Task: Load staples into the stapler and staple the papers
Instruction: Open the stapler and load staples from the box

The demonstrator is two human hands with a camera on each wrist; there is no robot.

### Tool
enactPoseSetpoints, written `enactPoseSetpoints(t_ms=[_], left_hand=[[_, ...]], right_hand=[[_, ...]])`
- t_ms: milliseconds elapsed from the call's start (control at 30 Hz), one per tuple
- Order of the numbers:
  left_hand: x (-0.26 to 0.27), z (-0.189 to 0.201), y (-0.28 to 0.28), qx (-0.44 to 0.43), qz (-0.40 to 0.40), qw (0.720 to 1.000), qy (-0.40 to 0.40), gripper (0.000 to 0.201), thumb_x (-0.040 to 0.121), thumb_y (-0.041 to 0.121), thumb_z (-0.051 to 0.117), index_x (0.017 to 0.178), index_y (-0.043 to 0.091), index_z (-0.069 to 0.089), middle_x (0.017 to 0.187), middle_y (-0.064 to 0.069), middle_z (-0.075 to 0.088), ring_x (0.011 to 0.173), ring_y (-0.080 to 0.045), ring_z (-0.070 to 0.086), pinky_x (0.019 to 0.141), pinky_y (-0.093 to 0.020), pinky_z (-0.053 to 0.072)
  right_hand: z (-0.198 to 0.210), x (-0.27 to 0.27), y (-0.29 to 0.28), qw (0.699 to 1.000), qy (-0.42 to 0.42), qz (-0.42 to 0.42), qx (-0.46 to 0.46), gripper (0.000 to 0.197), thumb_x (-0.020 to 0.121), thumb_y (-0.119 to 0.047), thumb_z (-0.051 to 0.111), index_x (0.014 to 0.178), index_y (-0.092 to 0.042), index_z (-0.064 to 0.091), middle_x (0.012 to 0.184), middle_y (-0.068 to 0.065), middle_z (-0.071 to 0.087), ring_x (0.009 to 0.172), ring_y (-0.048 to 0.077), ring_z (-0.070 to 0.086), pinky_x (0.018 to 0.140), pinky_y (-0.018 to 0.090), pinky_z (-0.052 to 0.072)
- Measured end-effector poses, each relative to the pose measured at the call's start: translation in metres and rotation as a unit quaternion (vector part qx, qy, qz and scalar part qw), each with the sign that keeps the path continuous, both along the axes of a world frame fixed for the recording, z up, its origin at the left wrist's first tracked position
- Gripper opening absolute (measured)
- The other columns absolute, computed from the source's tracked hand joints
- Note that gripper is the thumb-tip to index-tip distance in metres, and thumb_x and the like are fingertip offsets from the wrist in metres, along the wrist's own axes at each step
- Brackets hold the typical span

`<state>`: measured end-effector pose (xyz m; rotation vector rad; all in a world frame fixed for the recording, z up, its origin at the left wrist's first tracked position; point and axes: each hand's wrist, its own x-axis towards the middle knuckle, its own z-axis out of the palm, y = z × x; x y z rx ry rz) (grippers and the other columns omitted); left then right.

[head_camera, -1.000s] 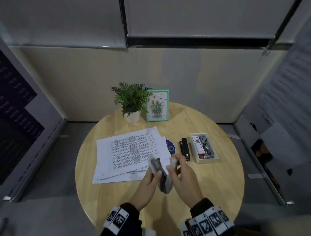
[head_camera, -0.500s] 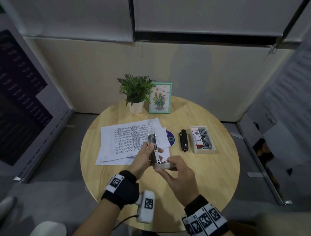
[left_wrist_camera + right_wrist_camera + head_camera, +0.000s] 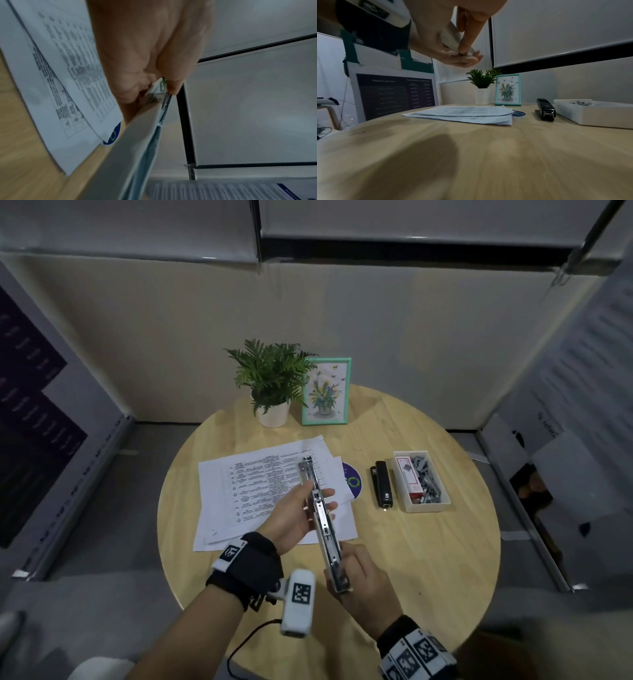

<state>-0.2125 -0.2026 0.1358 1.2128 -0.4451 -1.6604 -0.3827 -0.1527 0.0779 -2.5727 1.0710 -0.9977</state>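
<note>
Now: stapler (image 3: 320, 517) swung fully open, held above the papers (image 3: 267, 491) and table (image 3: 428, 549). Your left hand (image 3: 294, 517) grips its middle; your right hand (image 3: 363, 580) grips the near end. Probably rigid, hinged metal with a sprung rail; hold the sides, clear of the channel. Staples wait in the tray (image 3: 423, 482).

Print on the papers (image 3: 260, 484) too small to read, tray (image 3: 424, 506) contents only a grey jumble, disc (image 3: 352, 481) half under the sheets, left wrist view blurred with the stapler (image 3: 137, 142) running off its bottom edge.
</note>
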Motion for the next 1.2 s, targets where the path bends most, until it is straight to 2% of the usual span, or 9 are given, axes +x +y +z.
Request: enactPoseSetpoints(t_ms=[133, 233, 300, 433, 500, 600, 700, 900, 1200], left_hand=[[0.003, -0.013, -0.015, 0.015, -0.069, 0.998, 0.003, 0.031, 0.095, 0.010, 0.046, 0.124, 0.019, 0.038, 0.111, -0.008, 0.056, 0.085, -0.025, 0.065, 0.070, -0.046, 0.060], [0.009, -0.018, -0.035, 0.012, -0.067, 0.998, -0.007, 0.028, 0.096, 0.009, 0.044, 0.118, 0.023, 0.037, 0.109, -0.006, 0.053, 0.082, -0.023, 0.058, 0.066, -0.040, 0.057], [0.011, -0.017, -0.046, 0.011, -0.051, 0.999, 0.011, 0.025, 0.096, 0.008, 0.044, 0.114, 0.023, 0.036, 0.104, -0.005, 0.054, 0.081, -0.023, 0.056, 0.068, -0.040, 0.055], [0.013, -0.011, -0.063, 0.006, -0.009, 0.998, 0.057, 0.022, 0.095, 0.007, 0.045, 0.109, 0.021, 0.036, 0.099, -0.005, 0.057, 0.082, -0.023, 0.055, 0.071, -0.040, 0.057], [0.012, -0.008, -0.070, -0.009, -0.009, 0.999, 0.033, 0.019, 0.095, 0.006, 0.043, 0.108, 0.019, 0.037, 0.100, -0.005, 0.055, 0.079, -0.024, 0.054, 0.076, -0.042, 0.054], [0.008, -0.008, -0.074, -0.019, -0.013, 1.000, -0.002, 0.022, 0.096, 0.006, 0.040, 0.113, 0.019, 0.036, 0.103, -0.006, 0.053, 0.078, -0.024, 0.052, 0.079, -0.043, 0.052], [0.001, -0.014, -0.075, -0.004, -0.004, 1.000, -0.006, 0.020, 0.096, 0.006, 0.041, 0.110, 0.020, 0.039, 0.104, -0.006, 0.055, 0.077, -0.024, 0.053, 0.076, -0.042, 0.052], [-0.011, -0.022, -0.080, 0.013, -0.005, 1.000, -0.018, 0.018, 0.096, 0.007, 0.042, 0.103, 0.023, 0.043, 0.104, -0.005, 0.057, 0.076, -0.022, 0.055, 0.075, -0.042, 0.053], [-0.024, -0.018, -0.087, 0.023, -0.017, 1.000, -0.012, 0.028, 0.096, 0.009, 0.042, 0.120, 0.022, 0.039, 0.100, -0.001, 0.059, 0.075, -0.020, 0.055, 0.072, -0.036, 0.055]], right_hand=[[-0.011, 0.015, -0.020, 0.998, 0.061, 0.023, 0.009, 0.046, 0.057, -0.008, 0.080, 0.085, -0.012, 0.044, 0.099, 0.002, 0.044, 0.070, 0.014, 0.049, 0.042, 0.019, 0.042], [-0.012, 0.011, -0.039, 0.994, 0.104, 0.036, 0.017, 0.053, 0.056, -0.022, 0.084, 0.095, -0.010, 0.051, 0.108, 0.009, 0.059, 0.089, 0.020, 0.057, 0.064, 0.024, 0.054], [-0.007, -0.001, -0.055, 0.993, 0.119, 0.000, 0.024, 0.052, 0.067, -0.045, 0.074, 0.100, -0.012, 0.053, 0.106, 0.010, 0.065, 0.093, 0.019, 0.057, 0.076, 0.025, 0.051], [-0.006, -0.033, -0.094, 0.978, 0.138, -0.108, 0.113, 0.063, 0.080, -0.070, 0.038, 0.096, -0.014, 0.060, 0.092, 0.002, 0.065, 0.088, 0.016, 0.055, 0.077, 0.022, 0.044], [-0.005, -0.045, -0.122, 0.964, 0.168, -0.157, 0.130, 0.056, 0.083, -0.063, 0.040, 0.093, -0.012, 0.063, 0.089, 0.003, 0.066, 0.084, 0.021, 0.058, 0.075, 0.029, 0.046], [-0.005, -0.062, -0.173, 0.920, 0.217, -0.272, 0.182, 0.026, 0.094, -0.026, 0.046, 0.103, -0.006, 0.061, 0.104, 0.012, 0.065, 0.098, 0.028, 0.056, 0.079, 0.038, 0.046], [-0.009, -0.077, -0.213, 0.859, 0.281, -0.354, 0.241, 0.031, 0.087, -0.004, 0.050, 0.118, -0.005, 0.054, 0.121, 0.015, 0.057, 0.114, 0.031, 0.047, 0.088, 0.040, 0.045], [-0.026, -0.090, -0.245, 0.814, 0.422, -0.322, 0.236, 0.029, 0.091, -0.010, 0.047, 0.120, -0.008, 0.051, 0.120, 0.010, 0.058, 0.115, 0.027, 0.048, 0.088, 0.036, 0.045], [-0.028, -0.090, -0.256, 0.821, 0.391, -0.311, 0.275, 0.022, 0.090, -0.003, 0.048, 0.110, -0.005, 0.058, 0.110, 0.013, 0.062, 0.105, 0.028, 0.057, 0.080, 0.034, 0.049]])
